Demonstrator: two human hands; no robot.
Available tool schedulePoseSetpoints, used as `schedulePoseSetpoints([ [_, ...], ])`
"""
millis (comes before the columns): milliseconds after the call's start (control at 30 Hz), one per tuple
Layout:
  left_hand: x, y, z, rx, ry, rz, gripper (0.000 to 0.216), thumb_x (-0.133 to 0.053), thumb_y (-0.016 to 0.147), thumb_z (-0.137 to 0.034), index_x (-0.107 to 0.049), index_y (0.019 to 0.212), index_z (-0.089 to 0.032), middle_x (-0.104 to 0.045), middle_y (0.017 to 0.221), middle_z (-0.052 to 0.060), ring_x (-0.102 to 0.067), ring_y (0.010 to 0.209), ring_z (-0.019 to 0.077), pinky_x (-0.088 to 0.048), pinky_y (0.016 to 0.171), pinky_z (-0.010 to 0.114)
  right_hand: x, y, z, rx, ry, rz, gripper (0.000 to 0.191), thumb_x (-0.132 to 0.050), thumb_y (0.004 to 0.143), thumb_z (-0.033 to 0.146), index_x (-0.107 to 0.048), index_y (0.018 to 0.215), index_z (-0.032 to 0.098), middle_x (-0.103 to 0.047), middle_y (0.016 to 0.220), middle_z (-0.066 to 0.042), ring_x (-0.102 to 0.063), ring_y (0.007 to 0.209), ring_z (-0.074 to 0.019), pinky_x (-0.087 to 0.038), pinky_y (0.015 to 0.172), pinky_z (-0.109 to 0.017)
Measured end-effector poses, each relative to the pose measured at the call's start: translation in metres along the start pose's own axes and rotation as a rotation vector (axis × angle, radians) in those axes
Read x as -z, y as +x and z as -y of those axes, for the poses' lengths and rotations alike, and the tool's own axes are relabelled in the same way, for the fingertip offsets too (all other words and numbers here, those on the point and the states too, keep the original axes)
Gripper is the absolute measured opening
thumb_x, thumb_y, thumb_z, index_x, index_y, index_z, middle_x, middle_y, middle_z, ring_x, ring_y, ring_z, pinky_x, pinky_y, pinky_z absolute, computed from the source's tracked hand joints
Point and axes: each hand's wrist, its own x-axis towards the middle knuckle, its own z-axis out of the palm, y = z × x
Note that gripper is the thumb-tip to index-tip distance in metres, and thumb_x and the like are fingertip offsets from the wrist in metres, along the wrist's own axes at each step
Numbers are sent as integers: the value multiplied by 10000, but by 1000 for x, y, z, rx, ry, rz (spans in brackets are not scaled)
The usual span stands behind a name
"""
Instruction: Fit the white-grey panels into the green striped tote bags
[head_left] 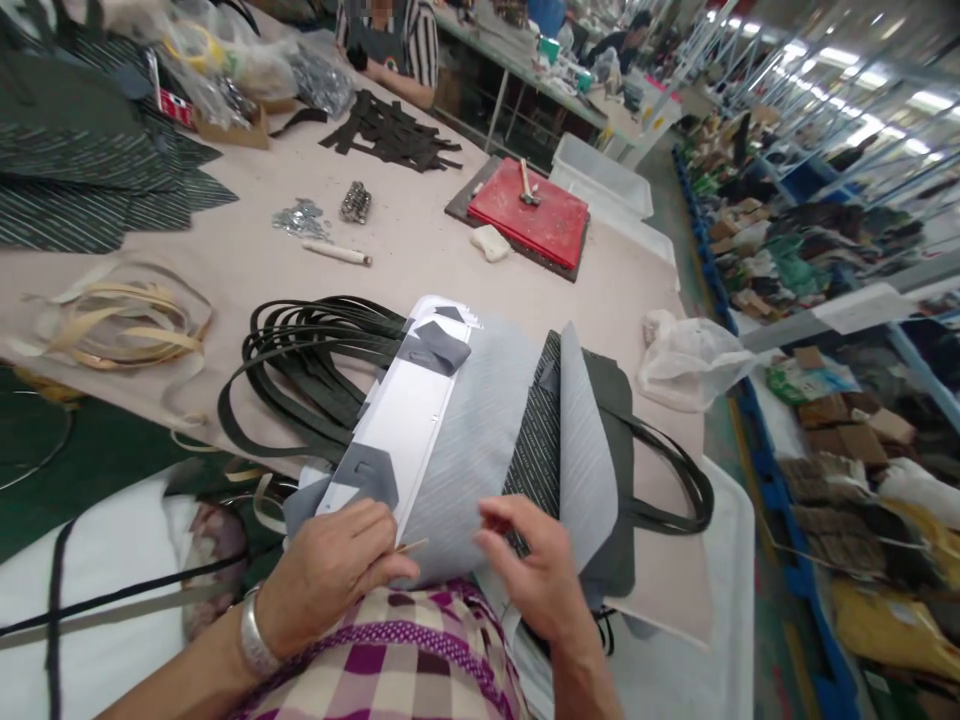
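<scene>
My left hand (341, 565), with a metal bangle at the wrist, is closed at the near end of a white strip-shaped board (405, 420). A thin tan stick (412, 546) pokes out between its thumb and fingers. Grey patches (371, 475) with slots lie on the board. Beneath and beside the board spreads a light grey fabric panel (476, 430). My right hand (529, 560) hovers over the panel's near right part, thumb and fingers apart, nothing seen in it. Next to it are a dark striped panel (536, 440) and a folded-up grey flap (585, 440).
Looped dark straps (300, 370) lie left, a dark handled bag piece (611, 470) right. Farther back are a hammer (528, 185) on a red board (495, 195), metal bits (300, 218), a white marker-like stick (337, 253) and a plastic bag (690, 360). A person (390, 50) sits across the table.
</scene>
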Motion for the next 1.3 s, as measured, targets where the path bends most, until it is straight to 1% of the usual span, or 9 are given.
schedulePoseSetpoints([
  [133,2,-1,0,-18,8,5,384,-424,1010,-416,-482,698,-200,-508,647,-15,-497,589,144,-337,556,278,-44,12,26,290,-47,159,171,-538,947,201,-676,1047,200,-695,912,-59,-623,843,-180,-502,767,-299],
  [333,1,-8,9,133,-112,42,263,-398,1035,-295,-546,842,-198,-576,714,-20,-572,646,132,-376,591,255,-62,21,17,369,-161,107,144,-519,921,154,-656,891,186,-674,772,-42,-605,734,-172,-473,671,-286],
  [433,2,-8,13,182,-161,-8,307,-380,1034,-236,-523,765,-201,-535,652,-31,-543,590,120,-365,573,248,-78,32,15,257,-62,11,142,-539,868,141,-659,806,188,-654,697,-15,-596,649,-145,-464,627,-260],
  [600,9,-6,11,204,-289,-71,271,-418,1017,-211,-561,787,-200,-554,647,-39,-540,579,104,-370,579,228,-95,78,-18,-273,267,-145,173,-591,808,307,-647,714,172,-609,570,13,-560,522,-131,-459,540,-244],
  [667,11,-8,13,278,-362,-65,250,-438,1014,-241,-571,805,-208,-576,664,-49,-557,590,91,-382,585,208,-95,99,-37,-368,317,-132,241,-592,808,379,-659,743,156,-598,543,17,-550,495,-133,-462,524,-250],
  [900,6,-32,37,595,-493,28,223,-454,1005,-359,-597,890,-232,-639,794,-54,-618,720,92,-426,685,181,-99,134,-63,-371,196,-69,240,-602,796,380,-704,762,166,-634,613,16,-563,576,-142,-452,587,-249],
  [1100,8,-46,47,662,-518,38,254,-468,995,-383,-602,847,-226,-611,734,-63,-591,659,86,-416,656,168,-110,141,-60,-376,-33,-39,171,-568,808,305,-678,745,190,-668,678,7,-613,650,-164,-448,661,-262],
  [1200,11,-48,51,661,-526,22,250,-486,989,-373,-608,829,-225,-606,719,-66,-585,643,81,-414,641,158,-109,147,-61,-391,-151,-14,134,-600,803,297,-663,862,195,-655,650,14,-618,634,-183,-445,670,-280],
  [1300,14,-52,54,642,-535,3,234,-489,989,-356,-623,848,-226,-629,758,-57,-608,687,83,-423,669,152,-96,153,-66,-420,-285,-26,341,-733,726,368,-629,988,177,-632,627,-1,-623,663,-242,-436,675,-321],
])
